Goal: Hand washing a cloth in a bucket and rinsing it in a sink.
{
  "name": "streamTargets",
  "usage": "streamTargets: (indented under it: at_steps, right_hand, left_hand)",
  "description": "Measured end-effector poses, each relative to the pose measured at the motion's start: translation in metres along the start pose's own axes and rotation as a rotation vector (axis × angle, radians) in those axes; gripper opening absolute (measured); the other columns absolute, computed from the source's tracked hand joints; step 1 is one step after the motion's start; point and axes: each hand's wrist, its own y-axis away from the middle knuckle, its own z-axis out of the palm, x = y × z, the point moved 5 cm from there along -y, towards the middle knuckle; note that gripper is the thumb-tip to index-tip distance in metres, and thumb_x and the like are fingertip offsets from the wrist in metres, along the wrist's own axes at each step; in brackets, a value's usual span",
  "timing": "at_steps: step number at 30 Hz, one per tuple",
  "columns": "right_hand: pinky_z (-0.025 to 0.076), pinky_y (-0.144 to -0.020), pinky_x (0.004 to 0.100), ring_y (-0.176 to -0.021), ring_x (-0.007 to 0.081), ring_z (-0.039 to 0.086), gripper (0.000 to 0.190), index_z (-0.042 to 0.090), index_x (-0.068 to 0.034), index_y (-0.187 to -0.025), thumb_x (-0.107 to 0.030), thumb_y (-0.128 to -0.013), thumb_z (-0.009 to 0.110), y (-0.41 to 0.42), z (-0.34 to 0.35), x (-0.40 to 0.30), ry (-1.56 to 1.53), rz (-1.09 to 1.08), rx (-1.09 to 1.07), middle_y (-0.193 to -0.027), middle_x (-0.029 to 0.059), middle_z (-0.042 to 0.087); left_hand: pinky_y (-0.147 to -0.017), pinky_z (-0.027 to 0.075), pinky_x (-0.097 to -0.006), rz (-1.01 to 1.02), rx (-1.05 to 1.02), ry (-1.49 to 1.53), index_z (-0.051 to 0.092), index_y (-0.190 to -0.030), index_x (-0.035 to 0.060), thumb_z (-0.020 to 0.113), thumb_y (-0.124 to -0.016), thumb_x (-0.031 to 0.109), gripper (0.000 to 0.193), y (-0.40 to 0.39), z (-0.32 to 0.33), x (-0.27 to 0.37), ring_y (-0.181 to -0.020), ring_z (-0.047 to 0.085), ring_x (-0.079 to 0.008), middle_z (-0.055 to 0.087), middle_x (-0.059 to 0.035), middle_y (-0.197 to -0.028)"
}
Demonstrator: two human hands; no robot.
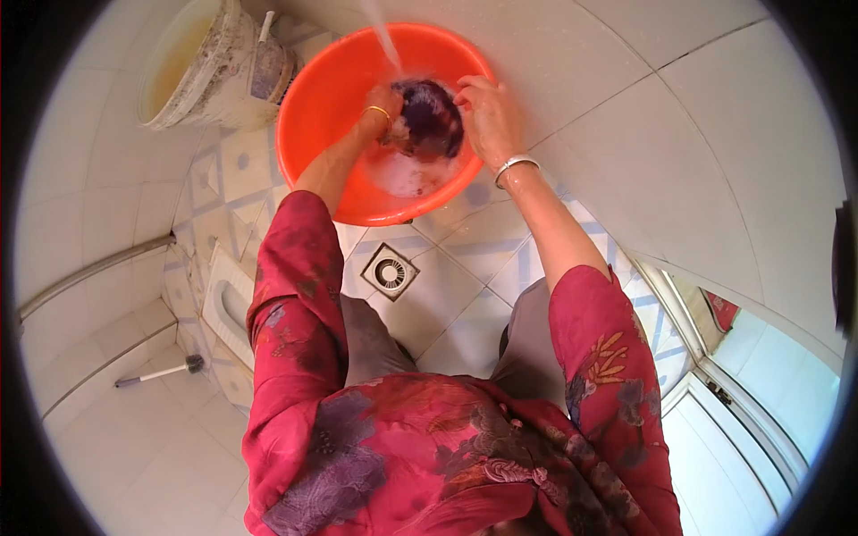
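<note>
An orange plastic basin point(315, 87) sits on the tiled floor, with foamy water point(409, 175) in its lower part. In it lies a wet, bunched dark purple cloth point(432, 120), blurred by motion or splashing. My left hand point(385, 107), a yellow bangle at its wrist, grips the cloth's left edge; its fingertips are hidden. From above, a stream of water point(383, 33) falls close to that hand. Just right of the cloth, over the basin's right rim, my right hand point(493, 120) is raised with bent, spread fingers and nothing in it. A silver bangle circles that wrist.
Left of the basin stands a stained white bucket point(228, 94). A floor drain point(390, 271) lies between the basin and my legs. To the left are a squat toilet point(231, 301) and a toilet brush point(161, 372). A tiled wall point(630, 134) borders the right side, with a door frame point(744, 415) lower right.
</note>
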Motion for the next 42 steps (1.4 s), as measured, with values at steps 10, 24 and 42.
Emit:
streamTargets:
  at_steps: [10, 24, 42]
  right_hand:
    - [0.046, -0.082, 0.0384, -0.092, 0.0319, 0.055, 0.025, 0.065, -0.006, -0.083, 0.004, -0.067, 0.048, 0.005, -0.003, 0.007, 0.058, 0.031, -0.066, -0.109, 0.0043, 0.061]
    - [0.048, -0.077, 0.0382, -0.084, 0.0307, 0.056, 0.021, 0.067, -0.005, -0.078, 0.005, -0.064, 0.056, 0.002, -0.007, 0.001, 0.064, -0.049, -0.004, -0.103, 0.0046, 0.064]
    - [0.045, -0.085, 0.0381, -0.092, 0.0316, 0.055, 0.03, 0.065, -0.005, -0.082, 0.007, -0.063, 0.045, 0.003, 0.0, 0.001, -0.007, 0.043, -0.087, -0.11, 0.0058, 0.062]
  left_hand:
    - [-0.081, 0.047, -0.0466, 0.009, 0.171, 0.115, 0.054, -0.115, 0.0045, 0.047, -0.077, 0.014, 0.04, 0.044, -0.117, 0.027, -0.093, 0.058, -0.0424, 0.061, -0.0271, -0.095]
    - [-0.099, 0.036, -0.0399, 0.369, -0.63, -0.047, 0.034, -0.137, 0.0092, 0.056, -0.083, 0.029, 0.062, 0.082, 0.043, 0.048, -0.12, 0.045, -0.0309, 0.054, -0.0178, -0.121]
    - [-0.086, 0.047, -0.0413, 0.244, -0.683, -0.351, 0.062, -0.107, 0.0029, 0.048, -0.085, 0.023, 0.033, 0.049, 0.074, 0.004, -0.105, 0.058, -0.0292, 0.058, -0.0171, -0.116]
